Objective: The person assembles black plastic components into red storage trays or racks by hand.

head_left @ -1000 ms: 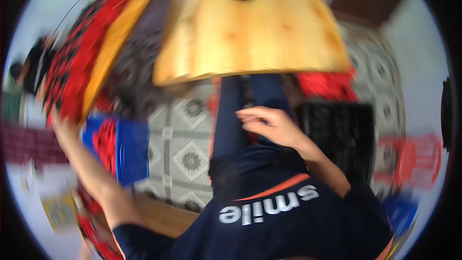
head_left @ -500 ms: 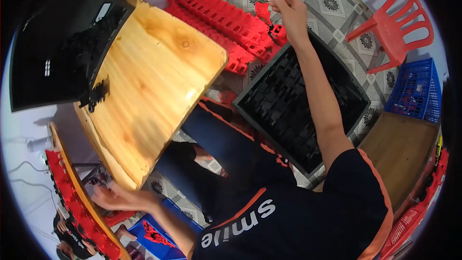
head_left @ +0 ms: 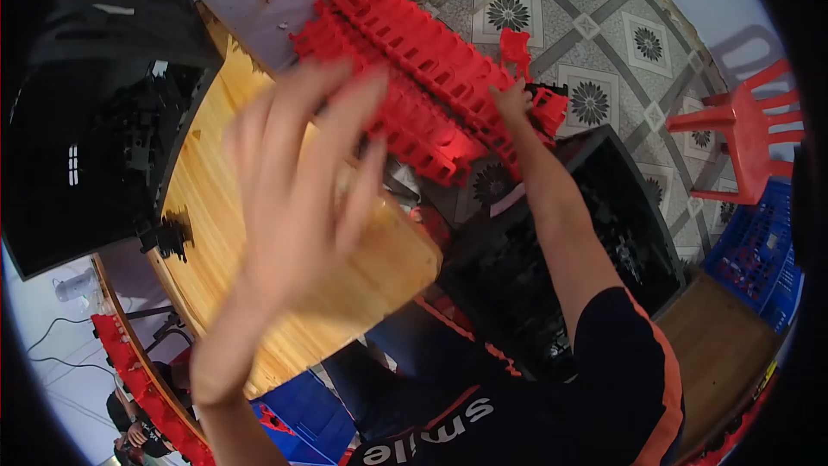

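Note:
My left hand (head_left: 297, 177), blurred by motion, is raised over the wooden table (head_left: 366, 293) with its fingers spread and nothing in them. My right hand (head_left: 515, 105) reaches far forward to the right end of the long rows of red plastic parts (head_left: 423, 43). Its thumb and fingers look apart, with the tips against the red rows; no hold shows. Close to those fingertips a single red plastic piece (head_left: 515, 50) stands up. Below my right forearm is a black crate (head_left: 634, 177) of small black parts, partly hidden by the arm.
A black plastic-like sheet or bin (head_left: 95, 121) covers the table's left end, beside a small black toothed part (head_left: 168, 237). At right stand a red chair (head_left: 733, 134) and a blue basket (head_left: 750, 250). A blue bin (head_left: 310, 414) sits below the table. Another person (head_left: 134, 423) is at lower left.
My left hand has risen from beside the table's near left edge to above the table. My right hand has come down onto the red rows. The view has shifted.

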The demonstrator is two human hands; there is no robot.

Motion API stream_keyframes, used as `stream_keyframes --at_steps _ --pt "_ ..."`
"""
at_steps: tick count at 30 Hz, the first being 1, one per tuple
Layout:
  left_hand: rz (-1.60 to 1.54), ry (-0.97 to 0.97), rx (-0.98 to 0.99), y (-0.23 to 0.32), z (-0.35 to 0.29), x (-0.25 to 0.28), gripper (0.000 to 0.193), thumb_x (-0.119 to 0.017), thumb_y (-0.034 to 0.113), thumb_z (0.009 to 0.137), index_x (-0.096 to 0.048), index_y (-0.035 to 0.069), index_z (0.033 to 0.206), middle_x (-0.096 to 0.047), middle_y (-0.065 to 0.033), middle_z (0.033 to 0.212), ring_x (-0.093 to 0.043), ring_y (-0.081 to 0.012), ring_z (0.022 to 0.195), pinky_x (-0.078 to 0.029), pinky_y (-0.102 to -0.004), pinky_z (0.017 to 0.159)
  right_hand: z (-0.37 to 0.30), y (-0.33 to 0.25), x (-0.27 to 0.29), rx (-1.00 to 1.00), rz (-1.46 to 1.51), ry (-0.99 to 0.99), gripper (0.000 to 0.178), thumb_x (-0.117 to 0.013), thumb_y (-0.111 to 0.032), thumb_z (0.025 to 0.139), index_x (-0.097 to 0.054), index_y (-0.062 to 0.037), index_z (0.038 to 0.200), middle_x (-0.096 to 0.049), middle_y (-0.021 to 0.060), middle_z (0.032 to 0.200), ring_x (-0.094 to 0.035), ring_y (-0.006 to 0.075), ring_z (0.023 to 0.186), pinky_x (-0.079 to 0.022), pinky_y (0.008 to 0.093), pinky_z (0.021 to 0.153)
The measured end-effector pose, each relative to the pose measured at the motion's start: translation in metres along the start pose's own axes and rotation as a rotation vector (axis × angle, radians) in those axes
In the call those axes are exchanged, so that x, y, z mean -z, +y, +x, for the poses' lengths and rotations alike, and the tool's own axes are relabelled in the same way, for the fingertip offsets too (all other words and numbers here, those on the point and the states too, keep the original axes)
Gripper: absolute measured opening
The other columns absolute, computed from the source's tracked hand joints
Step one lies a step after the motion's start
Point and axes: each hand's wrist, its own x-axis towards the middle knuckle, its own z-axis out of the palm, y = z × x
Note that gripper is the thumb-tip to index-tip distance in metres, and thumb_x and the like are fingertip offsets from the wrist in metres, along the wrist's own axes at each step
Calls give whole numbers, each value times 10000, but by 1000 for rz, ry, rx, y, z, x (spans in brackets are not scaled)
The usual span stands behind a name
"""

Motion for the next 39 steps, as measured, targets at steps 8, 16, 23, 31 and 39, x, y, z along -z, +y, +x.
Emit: stream_keyframes --at_steps 8,16,23,31,39 --pt "561 -839 167 -205 114 -260 567 -596 420 882 -477 161 1372 -561 -85 1309 -481 -250 1248 -302 -519 1008 -42 -13 -36 44 -70 83 881 -745 -389 806 -202 -346 1498 -64 169 1579 -221 424 1380 -466 605 899" --pt "294 -995 610 -210 69 -457 1058 -728 455 743 -87 207 1548 -163 -179 1580 -193 -352 1451 -243 -561 1119 -38 -14 -23 -169 20 0 907 -711 -383 842 -92 -481 1498 -242 233 1514 -470 428 1222 -454 560 864" --pt "-55 -825 955 -248 58 -490 1219 -765 469 635 -1 215 1550 105 -300 1558 29 -542 1420 -140 -570 1153 -47 -30 -22 -114 -1 -51 888 -682 -385 865 -80 -429 1515 -519 208 1182 -519 409 1099 -454 568 837" --pt "103 -840 887 -225 76 -466 984 -690 609 685 -265 265 1504 -182 -246 1546 -184 -425 1417 -161 -645 1096 -40 -20 -22 -117 -48 -48 902 -674 -379 872 -51 -397 1523 -514 224 1201 -517 420 1103 -458 555 838" --pt "-63 -732 825 -294 35 -446 705 -881 390 597 -527 273 1196 -255 -235 1437 -293 -463 1325 -336 -608 1023 -42 -27 -24 -7 35 -131 1104 -810 -177 755 -51 -367 1535 -505 237 1271 -561 378 1097 -468 501 881"
